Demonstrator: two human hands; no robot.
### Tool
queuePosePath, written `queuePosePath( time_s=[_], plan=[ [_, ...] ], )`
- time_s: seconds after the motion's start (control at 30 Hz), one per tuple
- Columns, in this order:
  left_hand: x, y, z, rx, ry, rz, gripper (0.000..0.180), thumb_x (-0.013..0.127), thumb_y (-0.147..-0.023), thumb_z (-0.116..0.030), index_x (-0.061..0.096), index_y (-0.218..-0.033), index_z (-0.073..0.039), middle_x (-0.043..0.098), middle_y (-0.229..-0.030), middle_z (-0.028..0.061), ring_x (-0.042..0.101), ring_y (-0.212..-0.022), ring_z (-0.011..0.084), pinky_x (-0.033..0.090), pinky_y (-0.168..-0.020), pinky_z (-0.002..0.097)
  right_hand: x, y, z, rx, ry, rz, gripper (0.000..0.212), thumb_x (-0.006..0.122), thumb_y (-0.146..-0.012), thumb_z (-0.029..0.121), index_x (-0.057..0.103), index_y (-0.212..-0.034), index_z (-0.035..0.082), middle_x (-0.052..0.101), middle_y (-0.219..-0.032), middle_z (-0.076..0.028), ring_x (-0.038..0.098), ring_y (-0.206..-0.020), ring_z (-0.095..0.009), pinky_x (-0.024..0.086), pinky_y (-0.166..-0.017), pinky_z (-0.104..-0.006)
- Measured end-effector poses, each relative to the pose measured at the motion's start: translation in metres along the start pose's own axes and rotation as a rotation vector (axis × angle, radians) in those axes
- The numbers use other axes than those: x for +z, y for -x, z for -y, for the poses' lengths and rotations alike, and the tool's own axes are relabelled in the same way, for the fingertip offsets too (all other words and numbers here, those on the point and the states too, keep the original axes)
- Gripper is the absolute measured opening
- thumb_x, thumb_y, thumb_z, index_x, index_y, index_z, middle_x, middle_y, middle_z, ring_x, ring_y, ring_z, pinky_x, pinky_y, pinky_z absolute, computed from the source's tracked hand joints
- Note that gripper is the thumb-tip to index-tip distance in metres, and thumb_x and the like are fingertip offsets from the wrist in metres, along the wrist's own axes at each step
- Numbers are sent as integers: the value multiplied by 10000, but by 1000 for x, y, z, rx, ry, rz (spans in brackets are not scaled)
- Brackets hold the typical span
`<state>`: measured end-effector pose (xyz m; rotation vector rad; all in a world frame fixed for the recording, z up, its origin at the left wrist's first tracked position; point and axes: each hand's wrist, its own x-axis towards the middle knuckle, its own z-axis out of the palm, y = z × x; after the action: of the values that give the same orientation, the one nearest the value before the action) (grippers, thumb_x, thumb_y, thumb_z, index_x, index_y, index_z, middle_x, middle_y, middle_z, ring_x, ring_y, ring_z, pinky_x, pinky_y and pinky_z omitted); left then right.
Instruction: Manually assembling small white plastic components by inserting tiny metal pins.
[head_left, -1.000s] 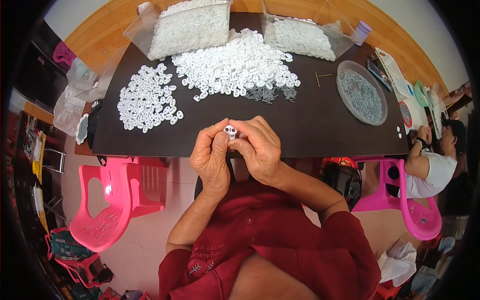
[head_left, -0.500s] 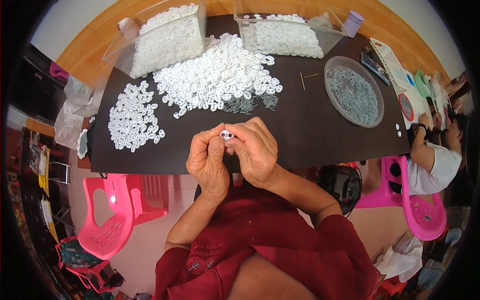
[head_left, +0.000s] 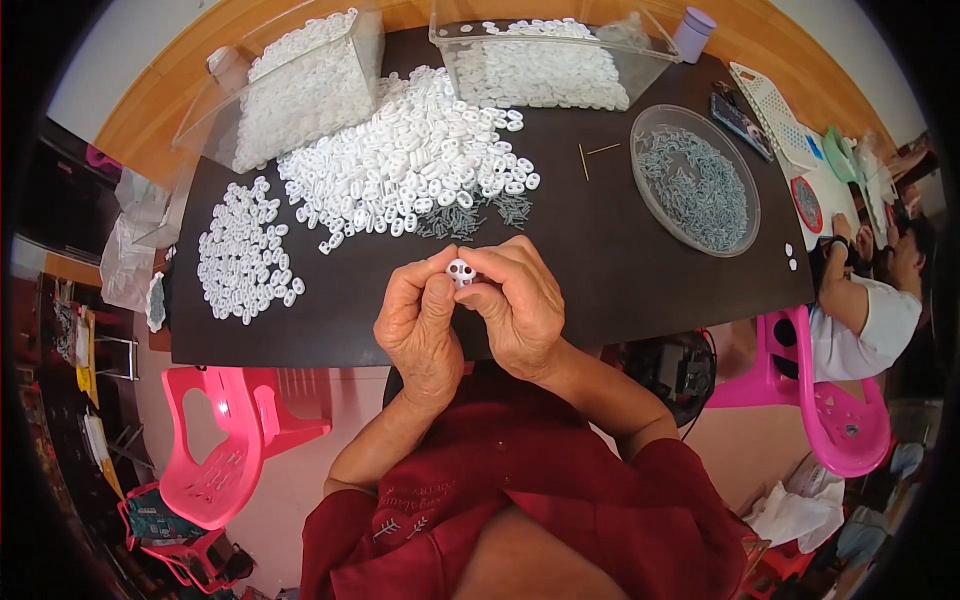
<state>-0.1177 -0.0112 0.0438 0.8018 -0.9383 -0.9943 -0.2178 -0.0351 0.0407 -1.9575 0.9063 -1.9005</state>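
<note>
Between the fingertips of both hands is a small white plastic piece with dark holes point(head_left: 461, 271), held up just above the table's near edge. My left hand point(head_left: 420, 325) pinches it from the left with thumb and forefinger. From the right, the thumb and forefinger of my right hand point(head_left: 520, 310) close on it too. Beyond my hands lies a big heap of white two-hole oval pieces point(head_left: 400, 155), with small grey rod-like bits point(head_left: 450, 218) at its near edge. A smaller group of white ovals point(head_left: 243, 250) is spread out to the left.
Two clear bins point(head_left: 365, 75) of white pieces stand at the back. A round clear tray point(head_left: 642, 195) of grey bits is at right, near two thin brass-coloured sticks point(head_left: 584, 162). Pink chairs point(head_left: 215, 480) flank me; another person point(head_left: 865, 320) sits far right.
The white piece has turned between my fingers, and more of its holes now show. Both hands keep their pinch. The whole view has shifted slightly.
</note>
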Motion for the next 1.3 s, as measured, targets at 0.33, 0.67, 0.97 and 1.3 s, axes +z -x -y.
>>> queuePosePath(
  time_s=[0.33, 0.67, 0.97, 1.3],
  plan=[
    [-21, -10, 1, 6, -15, -5, 171, 562, -911, -115, 584, -1010, 24, 588, -925, 36, 500, -820, 72, 406, -765, 215, 26, 4, -3, -16, 53, -10, 251, 668, -786, 69, 601, -1005, -34, 611, -822, -114, 531, -658, -200, 431, -547, -283],
    [-40, -19, 1, 73, -93, -39, 163, 516, -937, -115, 569, -1006, 23, 586, -943, 37, 476, -828, 61, 393, -766, 211, 53, 2, -4, -58, 139, 25, 230, 656, -790, 69, 592, -985, -35, 614, -829, -127, 548, -665, -238, 446, -565, -302],
    [-51, -20, 3, 41, -56, -76, 187, 492, -954, -161, 557, -989, 11, 552, -916, 30, 470, -829, 69, 394, -765, 217, 69, 5, -5, -107, 175, 24, 209, 636, -809, 78, 579, -969, -44, 608, -813, -144, 551, -662, -249, 448, -564, -310],
    [-55, -19, 5, 117, -75, -122, 158, 473, -957, -126, 546, -966, 14, 472, -816, 0, 409, -722, 52, 377, -650, 199, 76, 7, -4, -156, 167, 65, 187, 623, -808, 44, 569, -965, -42, 594, -790, -123, 524, -630, -227, 420, -527, -308]
  ],
)
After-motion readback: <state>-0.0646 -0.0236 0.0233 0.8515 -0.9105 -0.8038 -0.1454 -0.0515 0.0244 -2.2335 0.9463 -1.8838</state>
